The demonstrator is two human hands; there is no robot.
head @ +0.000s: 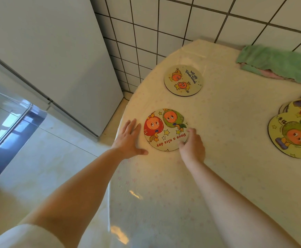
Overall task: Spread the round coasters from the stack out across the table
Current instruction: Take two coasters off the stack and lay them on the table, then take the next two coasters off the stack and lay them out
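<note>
Your fingers (191,132) on the right hand (192,146) curl over the near edge of the "Have a nice day" coaster (165,129), seemingly pinching it, though the grip underneath is hidden. Your left hand (129,138) lies flat and spread just beside its left rim, near the table (226,140) edge. A second coaster (183,80) sits farther back. The remaining stack (294,129) is cut off at the right border, beyond it a green cloth (278,62).
</note>
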